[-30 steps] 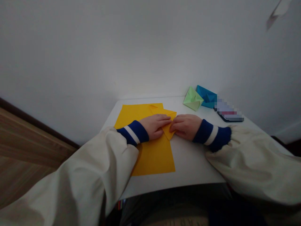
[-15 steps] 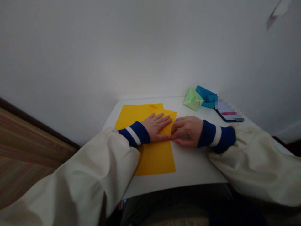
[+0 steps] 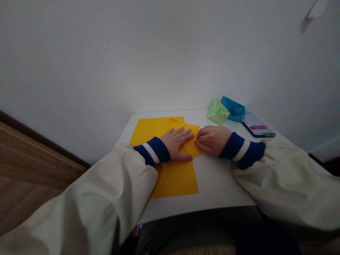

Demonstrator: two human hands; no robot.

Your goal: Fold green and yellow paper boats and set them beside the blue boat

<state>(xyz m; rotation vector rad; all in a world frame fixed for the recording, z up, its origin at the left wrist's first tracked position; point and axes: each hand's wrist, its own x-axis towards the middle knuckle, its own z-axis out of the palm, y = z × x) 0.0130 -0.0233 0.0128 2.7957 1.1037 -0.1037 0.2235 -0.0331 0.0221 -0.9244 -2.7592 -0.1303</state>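
Note:
My left hand (image 3: 177, 144) lies flat with fingers spread, pressing a folded piece of yellow paper (image 3: 190, 143) down. Crease lines show on this piece between and beside the fingers. My right hand (image 3: 212, 139) is closed, thumb and fingertips together at the piece's right edge. Beneath the folded piece lies a larger yellow sheet (image 3: 176, 180), partly covered by my left hand and sleeve.
At the back right of the white table (image 3: 223, 187) are a light green folded paper (image 3: 218, 112), a blue folded paper (image 3: 233, 109) and a phone (image 3: 257, 127). A wall rises behind the table. Wooden furniture (image 3: 34, 170) stands at the left.
My right hand has slid up along the folded paper's right edge, away from my left thumb. The lower right corner now shows. My left hand has stayed in place.

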